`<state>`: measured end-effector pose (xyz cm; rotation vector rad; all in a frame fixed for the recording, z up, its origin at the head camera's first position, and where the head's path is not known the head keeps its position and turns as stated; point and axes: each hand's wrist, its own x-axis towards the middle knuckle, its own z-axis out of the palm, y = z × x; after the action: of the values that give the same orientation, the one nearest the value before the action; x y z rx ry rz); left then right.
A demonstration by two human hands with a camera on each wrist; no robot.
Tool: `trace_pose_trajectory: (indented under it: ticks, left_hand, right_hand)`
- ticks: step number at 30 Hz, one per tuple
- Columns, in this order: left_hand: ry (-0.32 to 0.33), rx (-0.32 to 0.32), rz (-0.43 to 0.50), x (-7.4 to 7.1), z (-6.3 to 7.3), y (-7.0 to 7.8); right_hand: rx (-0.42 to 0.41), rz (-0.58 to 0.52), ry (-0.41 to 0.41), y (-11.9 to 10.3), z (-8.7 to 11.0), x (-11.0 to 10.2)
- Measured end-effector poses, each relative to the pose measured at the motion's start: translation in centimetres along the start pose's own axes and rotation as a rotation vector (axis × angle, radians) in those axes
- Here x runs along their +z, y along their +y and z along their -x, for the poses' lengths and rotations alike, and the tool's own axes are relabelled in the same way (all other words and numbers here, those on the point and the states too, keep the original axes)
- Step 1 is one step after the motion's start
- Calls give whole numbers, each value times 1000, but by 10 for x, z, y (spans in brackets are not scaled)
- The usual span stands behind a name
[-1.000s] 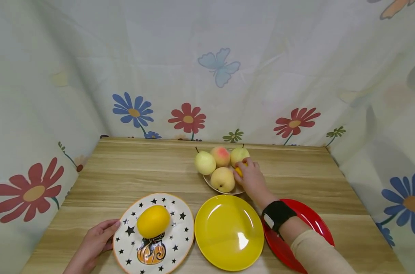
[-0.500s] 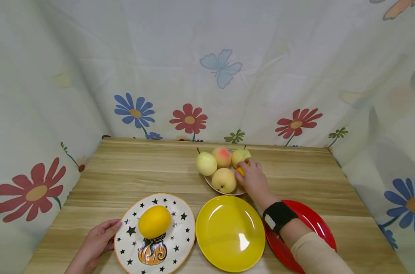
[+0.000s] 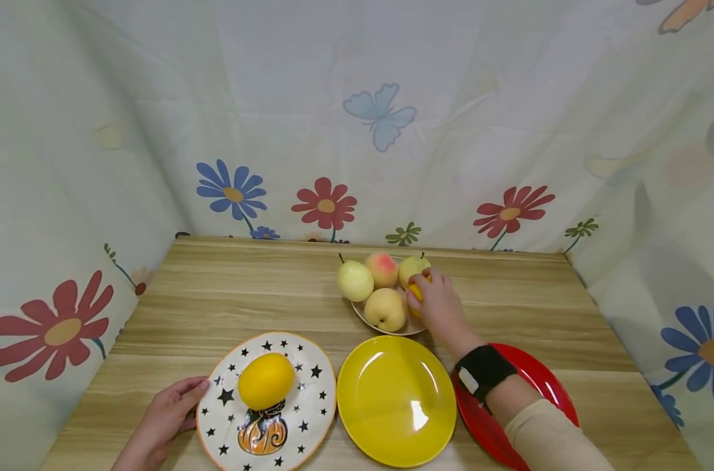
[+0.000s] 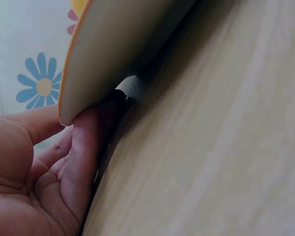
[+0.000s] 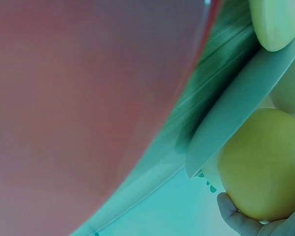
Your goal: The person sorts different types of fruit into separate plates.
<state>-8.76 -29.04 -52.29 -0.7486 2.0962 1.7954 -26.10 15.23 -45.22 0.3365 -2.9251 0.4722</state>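
My left hand pinches the left rim of a white plate with black stars and a pumpkin picture. In the left wrist view, the thumb is above the plate's rim and fingers are beneath it. A smooth yellow-orange oval fruit, like a mango, lies on this plate. At the back, my right hand grips another yellow-orange fruit at the right side of a fruit bowl. Fingers hide most of it in the head view. The bowl also holds pears and peaches.
A yellow plate sits in the front middle, beside the starred plate. To its right is a red plate, partly beneath my right forearm. Behind the wooden table hangs a flowered curtain.
My right hand has shifted slightly right with the yellow-orange fruit in its fingers. The left hand and the plates keep their places.
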Motion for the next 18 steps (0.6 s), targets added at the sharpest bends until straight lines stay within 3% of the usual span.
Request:
trace_pose_trajectory:
  ticks: [6,18]
  left_hand:
    - [-4,1,0,0,1,1]
    - [-6,-8,2,0,1,2]
  right_hand:
    - [-22,-15,31,-1,2,-7]
    - [-163,-1,165,-9,4,-20]
